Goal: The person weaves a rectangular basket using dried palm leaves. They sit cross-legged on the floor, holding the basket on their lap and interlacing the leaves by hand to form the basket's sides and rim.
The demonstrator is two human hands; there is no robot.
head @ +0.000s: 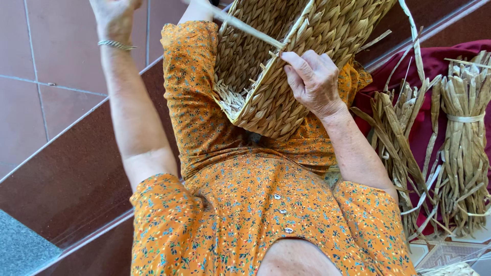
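Observation:
A woven straw basket (307, 30) rests tilted on my lap, its open side facing left. My right hand (313, 79) grips its rim, fingers curled over the edge. A taut pale strand (245, 26) runs from the rim by that hand up and left to the frame's top edge. My left hand (115, 18), with a metal bracelet on the wrist, is raised at the top left. Its fingers look curled and are partly cut off by the frame. Whether it holds the strand's far end is hidden. I wear an orange flowered garment (245, 204).
To my right, bundles of dried fibre (463, 138) and loose strips (396, 138) lie on a dark red cloth (434, 66). Dark brown steps (66, 174) and a reddish tiled floor (56, 46) lie to my left. Another woven piece (450, 268) shows at the bottom right.

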